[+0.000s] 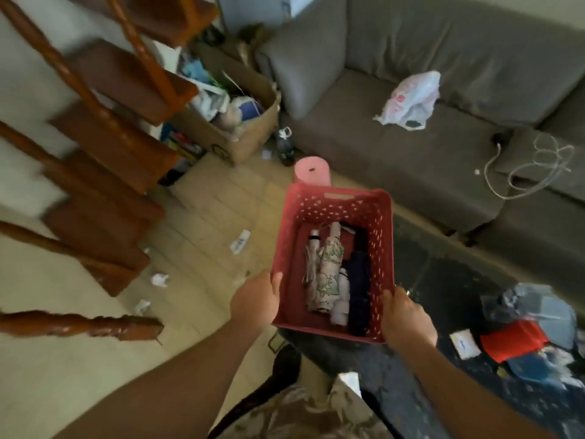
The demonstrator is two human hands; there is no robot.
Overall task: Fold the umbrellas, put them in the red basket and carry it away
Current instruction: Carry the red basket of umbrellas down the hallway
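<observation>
Folded umbrellas (329, 274) lengthwise in basket (335, 198)

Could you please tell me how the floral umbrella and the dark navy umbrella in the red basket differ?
The floral umbrella is pale with a green leaf print; the navy umbrella is plain dark blue. The floral one lies nearer the middle of the red basket, the navy one against its right wall. Both are folded and lie lengthwise, side by side. The left hand and right hand grip the basket's sides.

Folded umbrellas (335, 277) lie lengthwise inside the red basket (384, 245)
</observation>
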